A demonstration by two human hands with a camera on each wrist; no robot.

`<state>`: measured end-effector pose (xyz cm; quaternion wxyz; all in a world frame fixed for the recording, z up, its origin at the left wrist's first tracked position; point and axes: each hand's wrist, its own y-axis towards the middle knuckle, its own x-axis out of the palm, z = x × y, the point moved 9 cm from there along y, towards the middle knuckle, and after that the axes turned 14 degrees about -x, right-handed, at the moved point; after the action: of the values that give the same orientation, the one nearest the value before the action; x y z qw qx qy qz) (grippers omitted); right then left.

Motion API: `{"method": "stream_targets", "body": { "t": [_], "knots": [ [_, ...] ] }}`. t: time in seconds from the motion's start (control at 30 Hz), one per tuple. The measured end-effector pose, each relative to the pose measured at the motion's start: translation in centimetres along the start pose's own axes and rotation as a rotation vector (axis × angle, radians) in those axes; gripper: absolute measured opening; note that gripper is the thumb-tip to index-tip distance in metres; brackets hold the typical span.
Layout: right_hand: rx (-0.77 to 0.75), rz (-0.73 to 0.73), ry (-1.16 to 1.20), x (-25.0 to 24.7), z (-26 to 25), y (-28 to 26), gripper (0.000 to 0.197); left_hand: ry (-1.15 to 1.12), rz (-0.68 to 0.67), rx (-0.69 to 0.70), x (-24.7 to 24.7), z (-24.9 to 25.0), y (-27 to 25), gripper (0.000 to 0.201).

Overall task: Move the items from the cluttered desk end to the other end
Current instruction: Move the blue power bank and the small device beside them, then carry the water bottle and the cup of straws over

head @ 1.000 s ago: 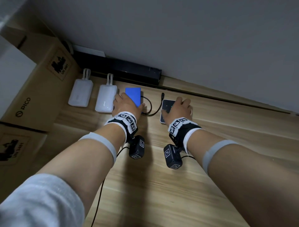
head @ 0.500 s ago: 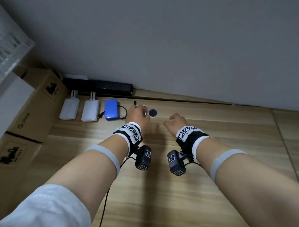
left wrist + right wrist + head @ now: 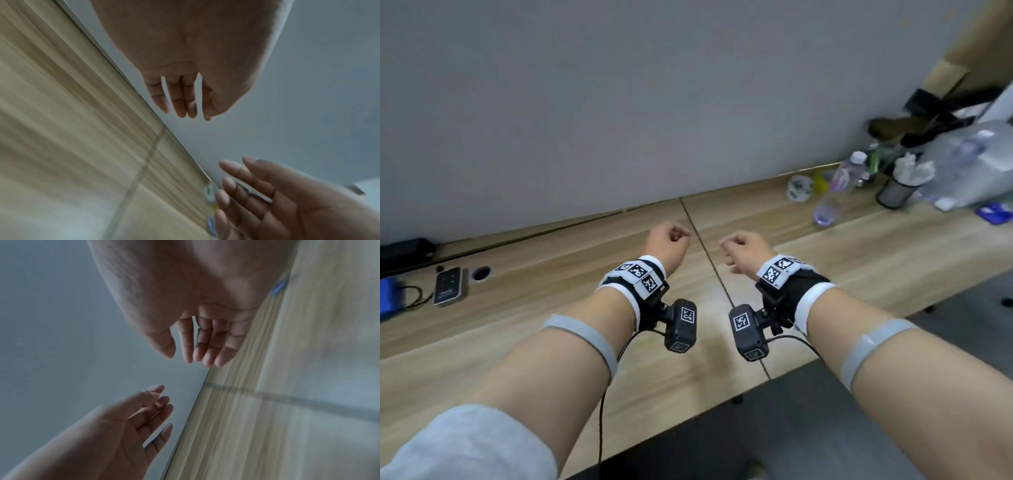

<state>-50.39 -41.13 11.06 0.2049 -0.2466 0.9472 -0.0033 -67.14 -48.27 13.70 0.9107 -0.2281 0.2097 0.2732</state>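
My left hand (image 3: 669, 245) and right hand (image 3: 743, 250) hover side by side above the wooden desk (image 3: 571, 329), near its seam (image 3: 722, 291). Both are empty, with relaxed fingers. The left wrist view shows the left hand (image 3: 180, 104) holding nothing, and the right wrist view shows the same for the right hand (image 3: 205, 345). At the far left lie a dark flat device (image 3: 448, 286) and a blue pack (image 3: 388, 298) with a black cable (image 3: 414, 296). The far right end is cluttered: a clear bottle (image 3: 837, 190), a round white item (image 3: 800, 187), a mesh cup (image 3: 895, 193) and a plastic bag (image 3: 969, 164).
A grey wall (image 3: 654, 102) runs along the desk's back edge. A cable hole (image 3: 481, 273) sits beside the dark device, and a black power strip (image 3: 404, 251) lies behind it. A small blue packet (image 3: 995, 213) lies at the right edge. The desk's front edge drops to dark floor (image 3: 791, 428).
Both hands left the blue pack and the dark device and moved right, empty, to the desk seam. The view swung right, so the cluttered end appeared and the white power banks dropped out.
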Motion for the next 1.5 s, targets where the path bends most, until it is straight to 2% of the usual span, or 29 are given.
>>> {"method": "stream_targets", "body": {
  "t": [0.17, 0.37, 0.5, 0.6, 0.8, 0.9, 0.97, 1.03, 1.13, 1.2, 1.23, 1.3, 1.4, 1.5],
  "knots": [
    [0.078, 0.126, 0.062, -15.2, 5.0, -3.6, 0.017, 0.035, -0.139, 0.075, 12.3, 8.8, -4.8, 0.018],
    [0.159, 0.257, 0.143, -26.4, 9.9, -5.7, 0.018, 0.073, -0.225, 0.137, 21.4, 15.1, -6.0, 0.013],
    [0.197, 0.261, 0.122, -30.7, 12.9, -3.9, 0.005, 0.076, -0.248, 0.118, 26.1, 16.9, -3.2, 0.013],
    [0.222, 0.231, 0.099, -32.6, 15.5, -0.8, 0.003, 0.055, -0.236, 0.085, 29.3, 17.4, 0.3, 0.013],
    [0.298, 0.144, 0.027, -35.1, 20.4, 7.4, 0.02, 0.023, -0.215, -0.109, 35.8, 16.5, 8.6, 0.016],
    [0.304, 0.113, -0.023, -36.7, 21.9, 11.0, 0.017, 0.001, -0.182, -0.202, 37.4, 16.2, 12.1, 0.019],
    [0.32, 0.1, -0.055, -37.8, 23.0, 13.2, 0.017, -0.013, -0.194, -0.251, 38.0, 16.2, 13.6, 0.028],
    [0.336, 0.08, -0.08, -38.5, 23.8, 15.3, 0.017, 0.016, -0.21, -0.263, 38.6, 16.4, 14.7, 0.052],
    [0.331, 0.048, -0.178, -39.8, 25.4, 18.5, 0.01, 0.027, -0.21, -0.181, 39.8, 17.6, 16.1, 0.09],
    [0.328, 0.062, -0.255, -41.3, 25.8, 20.2, 0.022, -0.02, -0.218, -0.153, 40.9, 18.6, 17.1, 0.101],
    [0.334, 0.087, -0.281, -42.3, 26.2, 20.8, 0.034, -0.054, -0.228, -0.155, 41.5, 19.0, 17.3, 0.101],
    [0.357, 0.181, -0.297, -44.8, 27.2, 21.8, 0.06, -0.101, -0.224, -0.171, 42.7, 20.0, 17.9, 0.09],
    [0.387, 0.303, -0.283, -48.8, 29.6, 23.5, 0.087, -0.102, -0.146, -0.209, 43.9, 20.8, 18.8, 0.074],
    [0.364, 0.324, -0.262, -51.4, 32.4, 25.7, 0.113, -0.098, -0.096, -0.226, 45.2, 20.6, 19.5, 0.073]
  ]
}}
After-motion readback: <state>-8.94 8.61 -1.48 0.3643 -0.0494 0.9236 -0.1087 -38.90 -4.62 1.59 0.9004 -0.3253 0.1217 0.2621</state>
